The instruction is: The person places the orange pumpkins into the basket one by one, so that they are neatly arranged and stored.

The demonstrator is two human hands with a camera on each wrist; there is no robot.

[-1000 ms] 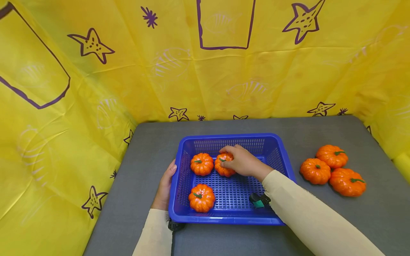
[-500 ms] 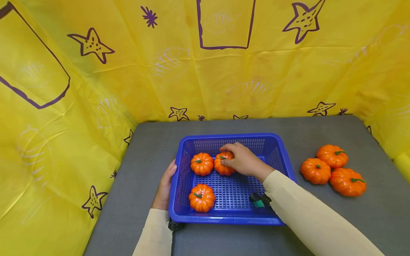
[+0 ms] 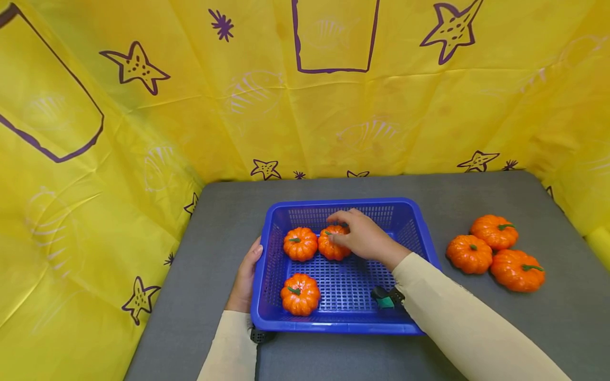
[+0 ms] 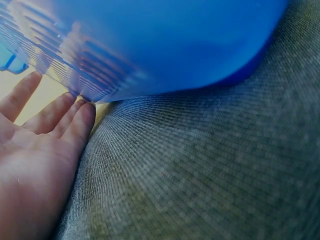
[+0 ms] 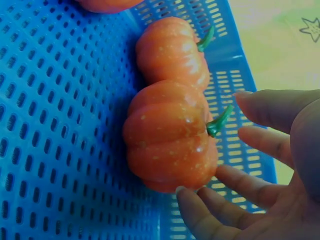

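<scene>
A blue plastic basket [image 3: 333, 328] with slotted walls holds three orange toy pumpkins. Two sit side by side at its back: one at the left [image 3: 300, 244], the other under my right hand [image 3: 364, 235]. That hand's fingers are spread loosely around the right-hand pumpkin [image 5: 170, 137]; some fingertips are right at its side, while the thumb stands apart from its green stem. Nearer the front left corner lies the third pumpkin [image 3: 300, 295]. Along the basket's left outer wall rests my left hand [image 3: 245, 278], its fingers extended with the tips at the slots in the left wrist view.
To the right of the basket, three more pumpkins [image 3: 469, 254] stand in a cluster on the grey table [image 3: 229, 211]. A yellow cloth [image 3: 314, 121] with starfish drawings hangs behind and at both sides.
The pumpkin under my right hand has shifted slightly left and back, close against its neighbour. The right thumb has risen a little. My left hand and the basket stay put.
</scene>
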